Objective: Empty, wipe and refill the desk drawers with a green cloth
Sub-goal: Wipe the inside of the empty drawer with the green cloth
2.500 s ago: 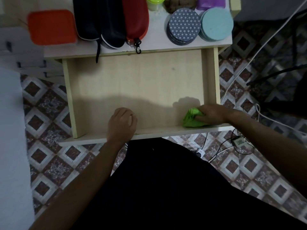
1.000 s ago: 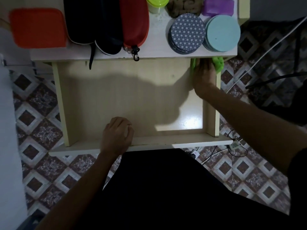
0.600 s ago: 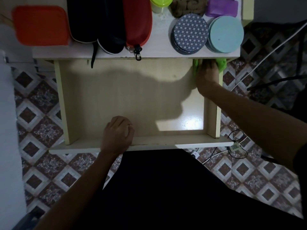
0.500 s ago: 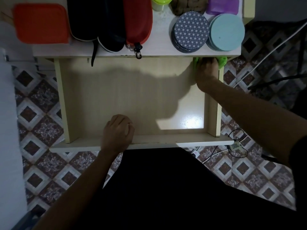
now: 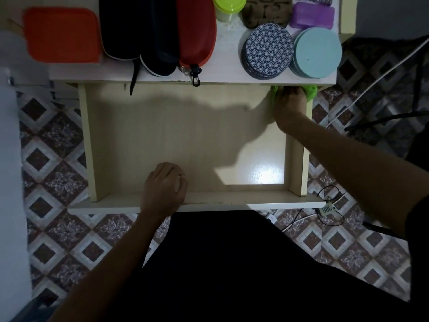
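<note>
While the drawer (image 5: 162,135) stands pulled out from under the worktop (image 5: 227,74), the right hand (image 5: 289,105) presses the green cloth (image 5: 310,92) onto its right wall at the far corner, fingers curled over the cloth. At the near side, the left hand (image 5: 163,188) rests on the drawer's front panel, its fingers curled over the edge.
</note>
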